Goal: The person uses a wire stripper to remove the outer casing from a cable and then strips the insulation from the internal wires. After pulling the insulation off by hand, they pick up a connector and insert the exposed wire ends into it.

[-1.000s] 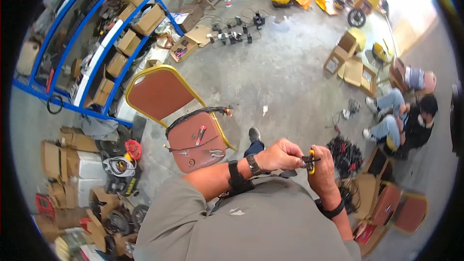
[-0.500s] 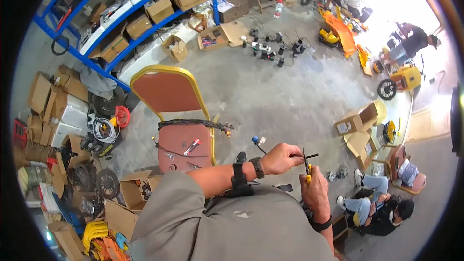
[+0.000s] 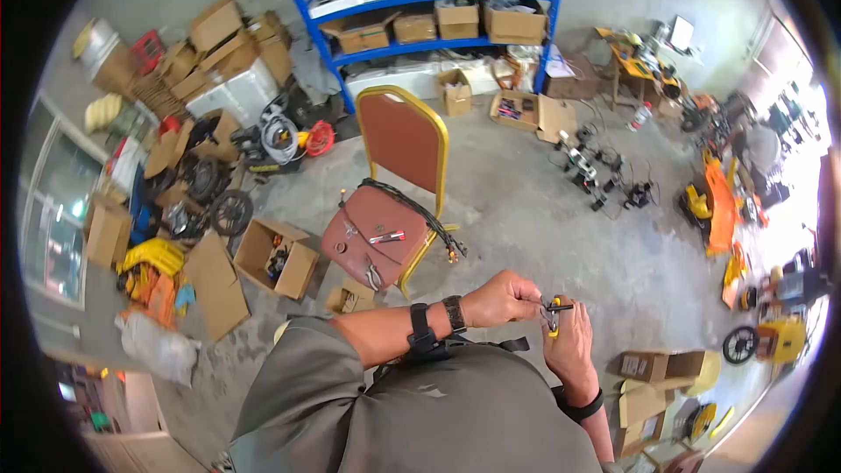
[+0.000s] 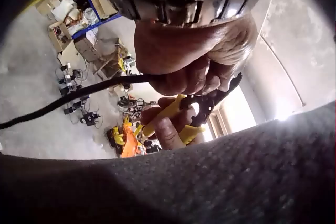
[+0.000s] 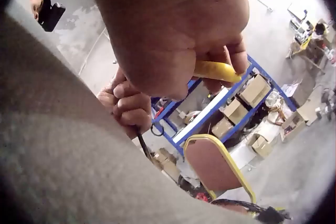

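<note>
In the head view my left hand (image 3: 501, 300) pinches a thin black cable between thumb and fingers. From those fingers the black cable (image 4: 79, 94) trails off in the left wrist view. Yellow-handled wire strippers (image 4: 206, 106) sit in my right hand (image 3: 568, 346), fingers curled round the handles. Their dark jaws, with small holes in them, lie right against the left fingertips. A yellow handle (image 5: 216, 71) shows under the right palm in the right wrist view; the palm hides the rest of the tool. Both hands are close together in front of the chest.
A brown chair (image 3: 357, 226) bears a black wire bundle (image 3: 419, 210), a red utility knife (image 3: 387, 237) and pliers (image 3: 374, 277). Behind it stands a blue shelf (image 3: 420, 49) with boxes. Open cartons (image 3: 279, 256) lie left, loose electrical parts (image 3: 585, 171) on the floor to the right.
The head view has swung left, bringing the shelf and chair toward the middle. The hands stay close together, with the strippers and cable still held; the strippers have turned in the right hand.
</note>
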Demonstrator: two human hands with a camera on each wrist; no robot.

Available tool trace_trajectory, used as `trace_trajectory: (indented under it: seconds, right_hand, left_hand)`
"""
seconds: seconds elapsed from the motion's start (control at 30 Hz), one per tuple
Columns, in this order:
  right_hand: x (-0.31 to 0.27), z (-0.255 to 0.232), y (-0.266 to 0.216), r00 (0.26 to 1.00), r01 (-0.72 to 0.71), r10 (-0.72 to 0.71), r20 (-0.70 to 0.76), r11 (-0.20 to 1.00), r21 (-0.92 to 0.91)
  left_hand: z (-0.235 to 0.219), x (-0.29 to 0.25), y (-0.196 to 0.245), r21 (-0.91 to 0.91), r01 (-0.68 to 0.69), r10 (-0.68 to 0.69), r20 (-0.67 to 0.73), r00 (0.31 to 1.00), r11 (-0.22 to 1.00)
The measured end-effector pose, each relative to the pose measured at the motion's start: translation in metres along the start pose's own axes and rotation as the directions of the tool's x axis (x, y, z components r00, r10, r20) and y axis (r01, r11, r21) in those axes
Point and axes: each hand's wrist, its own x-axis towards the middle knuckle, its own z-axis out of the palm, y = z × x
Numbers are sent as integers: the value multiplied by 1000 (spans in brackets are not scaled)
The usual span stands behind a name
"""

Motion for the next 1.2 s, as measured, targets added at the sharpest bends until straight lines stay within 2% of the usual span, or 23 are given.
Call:
trace_trajectory:
  seconds: [0.07, 0.13, 0.27, 0.37, 0.47, 0.57, 0.67, 0.77, 0.87, 0.97, 1.0, 1.1, 1.13, 1.2]
  right_hand:
    - [-1, -7, 7, 994, 111, -111, 9, 994, 4]
    - [-3, -11, 11, 984, 175, -177, 37, 984, 39]
    - [-3, -11, 19, 970, 227, -237, 47, 960, 163]
    - [-5, -15, 31, 972, 187, -200, 123, 976, 113]
    - [-4, -32, 22, 985, 16, -26, 172, 998, 59]
    - [0, -38, 31, 972, -67, 71, 223, 997, -25]
    - [10, -40, 34, 957, -116, 133, 256, 990, -82]
    - [27, -33, 28, 962, -116, 137, 237, 988, -99]
    - [49, -26, 15, 960, -133, 157, 231, 985, -114]
    - [73, -15, 3, 987, -15, 28, 161, 997, -82]
    - [81, -7, 2, 988, 2, 7, 151, 998, -60]
    - [107, 16, -2, 983, 145, -130, 132, 983, -115]
    - [118, 19, -12, 979, 184, -176, 102, 979, -85]
    - [137, 29, -20, 963, 253, -241, 119, 962, -99]
  left_hand:
    - [17, -10, 4, -185, 42, -43, -1, 999, 982]
    - [33, -19, 4, -280, 40, -61, -67, 996, 959]
    - [44, -25, -1, -383, 10, -42, -76, 996, 924]
    - [52, -19, -1, -306, -54, -2, -181, 983, 950]
    - [54, 0, 1, -149, -46, -6, -334, 942, 988]
    - [46, 20, -4, 90, 5, 30, -375, 927, 996]
    - [36, 39, -20, 356, -106, 258, -412, 874, 928]
    - [16, 46, -3, 311, -60, 175, -356, 918, 949]
    - [-7, 51, 2, 186, -169, 226, -348, 910, 968]
    - [-38, 42, 10, 46, -124, 131, -256, 958, 991]
    - [-47, 36, 15, 36, -137, 142, -235, 961, 990]
    - [-65, 15, 33, -67, -182, 158, -267, 951, 981]
    - [-75, 10, 28, -70, -160, 137, -262, 955, 985]
    - [-91, 2, 14, -195, -191, 137, -262, 955, 962]
